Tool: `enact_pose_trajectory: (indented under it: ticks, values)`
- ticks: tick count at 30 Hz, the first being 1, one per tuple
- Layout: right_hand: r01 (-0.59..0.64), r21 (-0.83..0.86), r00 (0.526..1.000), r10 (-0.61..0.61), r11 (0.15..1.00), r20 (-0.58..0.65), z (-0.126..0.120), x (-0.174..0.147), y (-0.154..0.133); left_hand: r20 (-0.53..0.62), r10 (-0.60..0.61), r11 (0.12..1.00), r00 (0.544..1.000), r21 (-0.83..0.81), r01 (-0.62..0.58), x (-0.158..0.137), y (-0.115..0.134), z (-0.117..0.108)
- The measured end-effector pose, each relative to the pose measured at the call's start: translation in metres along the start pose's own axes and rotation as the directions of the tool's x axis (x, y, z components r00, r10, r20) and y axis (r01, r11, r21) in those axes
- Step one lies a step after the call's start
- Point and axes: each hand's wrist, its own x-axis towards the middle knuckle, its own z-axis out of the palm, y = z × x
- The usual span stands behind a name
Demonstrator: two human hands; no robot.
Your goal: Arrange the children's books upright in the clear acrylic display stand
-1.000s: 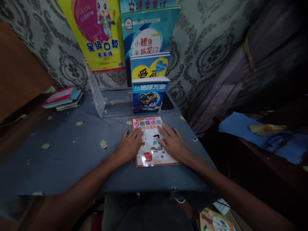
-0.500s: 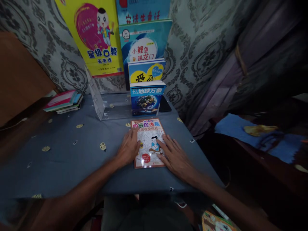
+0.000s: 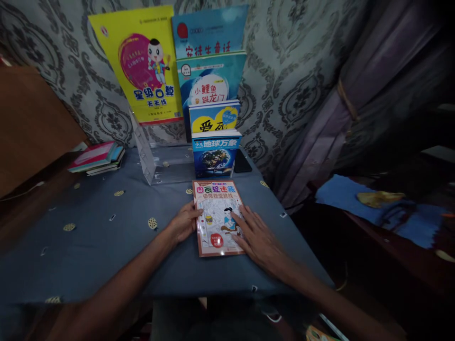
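Observation:
A picture-puzzle book [image 3: 216, 213] with a brown-orange border lies in front of me, its cover facing up. My left hand [image 3: 185, 221] grips its left edge, thumb on the cover and the other fingers at or under the side. Across the right edge rests my right hand [image 3: 258, 237], fingers spread and lying on the cover. Just behind the book stands a clear acrylic rack [image 3: 174, 174]. It holds a blue book with a globe [image 3: 215, 158], a yellow-and-blue book [image 3: 213, 119], teal books [image 3: 213, 76] and a tall yellow workbook [image 3: 145, 66].
A blue-grey cloth covers the table [image 3: 135, 251]. A small stack of books [image 3: 97, 158] lies at the back left. Beside the rack is a dark phone [image 3: 242, 162]. A purple curtain [image 3: 313, 137] hangs at right, near a blue cloth [image 3: 373, 208].
My left hand has moved off the cover to the book's left edge and taken hold there. My right hand stays on the cover. The view has tipped slightly upward.

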Motion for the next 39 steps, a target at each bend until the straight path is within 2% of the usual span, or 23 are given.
enact_pose_trajectory:
  ticks: [5, 10, 13, 16, 19, 22, 25, 29, 33, 36, 39]
  values:
    - [-0.069, 0.095, 0.998, 0.069, 0.993, 0.004, -0.007, 0.0, -0.001, 0.075, 0.026, 0.997, 0.997, -0.079, -0.02, -0.007, 0.003, 0.009]
    - [-0.182, 0.336, 0.974, 0.218, 0.924, -0.07, -0.006, 0.0, 0.008, 0.12, 0.117, 0.99, 0.986, -0.095, -0.106, -0.011, 0.011, 0.009]
    - [-0.231, 0.567, 0.951, 0.308, 0.79, -0.042, -0.007, 0.006, 0.015, 0.113, 0.169, 0.982, 0.979, -0.11, -0.157, -0.012, 0.015, 0.009]
    - [-0.219, 0.775, 0.948, 0.316, 0.593, 0.026, -0.014, 0.019, 0.017, 0.106, 0.203, 0.975, 0.973, -0.11, -0.192, -0.014, 0.021, 0.009]
    - [-0.204, 0.878, 0.944, 0.323, 0.433, 0.061, -0.026, 0.036, 0.012, 0.079, 0.236, 0.97, 0.968, -0.081, -0.23, -0.016, 0.029, 0.008]
    - [-0.173, 0.921, 0.941, 0.335, 0.35, 0.049, -0.036, 0.054, 0.002, 0.029, 0.294, 0.955, 0.955, -0.045, -0.293, -0.016, 0.037, 0.007]
    - [-0.096, 0.925, 0.932, 0.361, 0.369, -0.048, -0.038, 0.07, -0.009, -0.013, 0.347, 0.938, 0.938, 0.003, -0.347, -0.014, 0.043, 0.004]
    - [-0.024, 0.857, 0.906, 0.373, 0.515, -0.199, -0.028, 0.081, -0.018, -0.054, 0.416, 0.907, 0.908, 0.093, -0.411, -0.008, 0.042, -0.006]
    - [-0.054, 0.769, 0.885, 0.387, 0.637, -0.258, -0.016, 0.083, -0.021, -0.037, 0.435, 0.886, 0.9, 0.199, -0.42, 0.0, 0.031, -0.015]
    - [-0.067, 0.748, 0.877, 0.397, 0.661, -0.272, -0.008, 0.081, -0.022, -0.017, 0.429, 0.882, 0.903, 0.226, -0.414, 0.003, 0.021, -0.017]
    - [-0.057, 0.757, 0.869, 0.405, 0.65, -0.283, 0.0, 0.078, -0.023, -0.003, 0.437, 0.879, 0.9, 0.216, -0.426, 0.001, 0.017, -0.015]
